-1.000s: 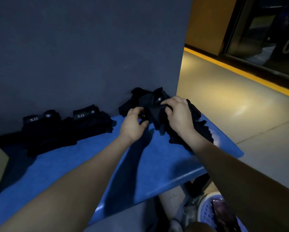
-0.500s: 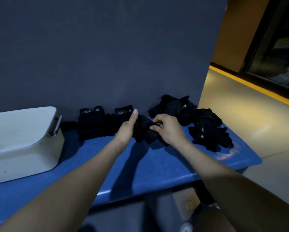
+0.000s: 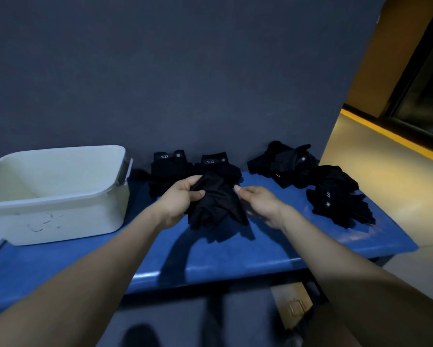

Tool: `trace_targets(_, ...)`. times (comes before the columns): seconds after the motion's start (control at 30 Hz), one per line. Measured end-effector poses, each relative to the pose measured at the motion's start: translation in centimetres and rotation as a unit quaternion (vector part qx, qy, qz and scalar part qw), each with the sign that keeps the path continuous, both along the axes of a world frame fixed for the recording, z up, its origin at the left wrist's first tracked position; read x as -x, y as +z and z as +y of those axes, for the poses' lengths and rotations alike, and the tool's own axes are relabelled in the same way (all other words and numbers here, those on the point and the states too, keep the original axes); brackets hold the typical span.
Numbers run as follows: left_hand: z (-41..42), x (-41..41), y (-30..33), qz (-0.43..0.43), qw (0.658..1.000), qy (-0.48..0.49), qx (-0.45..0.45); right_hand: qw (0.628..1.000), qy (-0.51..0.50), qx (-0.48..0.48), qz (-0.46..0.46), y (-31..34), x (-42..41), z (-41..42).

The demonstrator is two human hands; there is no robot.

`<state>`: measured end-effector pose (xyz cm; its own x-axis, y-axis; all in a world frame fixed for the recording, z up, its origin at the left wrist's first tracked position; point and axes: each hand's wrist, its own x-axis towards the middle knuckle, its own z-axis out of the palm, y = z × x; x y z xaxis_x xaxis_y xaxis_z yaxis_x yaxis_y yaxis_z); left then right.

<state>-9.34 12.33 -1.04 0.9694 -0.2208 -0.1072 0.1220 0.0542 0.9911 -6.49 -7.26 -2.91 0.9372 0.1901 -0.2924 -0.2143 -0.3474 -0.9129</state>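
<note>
A: Head view: how far along is the sorting looking?
B: Partway, by my judgement. Two folded stacks (image 3: 169, 169) are lying against the wall, while a loose pile (image 3: 335, 194) is waiting at the right end of the blue bench (image 3: 235, 254).
A: And the hands?
B: The left hand (image 3: 180, 199) is gripping the black glove bundle (image 3: 215, 206) by its upper edge, over the bench in front of the stacks. The right hand (image 3: 260, 204) is hovering just beside it, fingers relaxed, holding nothing.

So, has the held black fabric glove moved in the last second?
Yes. The black fabric glove went left along the blue bench, from the loose black glove pile to the folded stack labelled 5.11.
</note>
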Motion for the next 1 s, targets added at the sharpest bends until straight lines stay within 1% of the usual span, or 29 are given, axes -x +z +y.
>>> trace_targets(0.07, 0.3, 0.4, 0.0, 0.005, 1.0, -0.009, 0.018, 0.992, -0.001, -0.106, 0.064, 0.1, 0.3, 0.9)
trace_targets(0.1, 0.5, 0.6, -0.1, 0.007, 1.0, -0.012, 0.016, 0.986, 0.0, -0.145, 0.081, 0.1, 0.5, 1.2)
trace_targets(0.2, 1.2, 0.9, -0.5, 0.025, 1.0, -0.01, -0.017, 0.975, -0.015, -0.214, 0.066, 0.2, 0.6, 1.8)
trace_targets(0.27, 1.7, 1.0, -0.6, 0.052, 0.998, -0.006, -0.027, 0.977, -0.038, -0.204, 0.043, 0.6, 0.4, 1.9)
trace_targets(0.33, 1.9, 1.0, -0.9, 0.061, 0.997, 0.005, -0.047, 0.984, -0.051, -0.167, 0.027, 1.0, 0.4, 2.1)
trace_targets(0.4, 1.7, 0.5, -1.2, 0.037, 0.992, 0.057, -0.109, 0.983, -0.073, -0.167, 0.018, 1.4, 0.3, 2.3)
trace_targets(0.47, 1.7, 0.0, -1.6, 0.013, 0.97, 0.147, -0.194, 0.975, -0.105, -0.193, 0.015, 1.6, 0.2, 2.6)
trace_targets(0.5, 1.7, -0.2, -1.8, 0.017, 0.956, 0.179, -0.23, 0.97, -0.12, -0.209, 0.017, 1.7, 0.1, 2.8)
trace_targets(0.53, 1.6, -0.3, -2.0, 0.045, 0.949, 0.191, -0.249, 0.965, -0.131, -0.227, 0.02, 1.8, 0.1, 3.0)
trace_targets(0.57, 1.4, -0.2, -2.0, 0.098, 0.95, 0.186, -0.231, 0.96, -0.137, -0.245, 0.022, 1.8, 0.1, 3.2)
trace_targets(0.63, 0.4, 0.6, -1.5, 0.236, 0.955, 0.13, -0.121, 0.951, -0.141, -0.274, 0.027, 1.8, 0.3, 3.7)
trace_targets(0.67, -0.1, 0.9, -1.3, 0.287, 0.952, 0.09, -0.06, 0.948, -0.137, -0.286, 0.028, 1.7, 0.4, 3.9)
trace_targets(0.7, -0.6, 0.9, -1.2, 0.319, 0.946, 0.052, -0.012, 0.946, -0.128, -0.295, 0.03, 1.7, 0.6, 4.1)
trace_targets(0.73, -1.0, 0.7, -1.1, 0.333, 0.942, 0.026, 0.02, 0.946, -0.115, -0.301, 0.032, 1.6, 0.8, 4.1)
trace_targets(0.77, -1.5, 0.4, -1.1, 0.333, 0.942, 0.014, 0.045, 0.947, -0.098, -0.304, 0.037, 1.6, 1.1, 4.0)
trace_targets(0.8, -1.9, 0.0, -1.0, 0.321, 0.944, 0.023, 0.067, 0.95, -0.078, -0.3, 0.045, 1.7, 1.4, 3.8)
trace_targets(0.87, -2.7, -0.6, -0.8, 0.28, 0.951, 0.085, 0.097, 0.96, -0.044, -0.272, 0.051, 1.5, 1.6, 2.9)
trace_targets(0.93, -3.1, -1.1, -0.7, 0.236, 0.958, 0.138, 0.084, 0.965, -0.022, -0.254, 0.062, 1.3, 1.7, 1.7)
trace_targets(1.0, -2.8, -1.5, -0.7, 0.193, 0.971, 0.133, 0.04, 0.959, -0.045, -0.265, 0.093, 0.9, 1.2, 0.6)
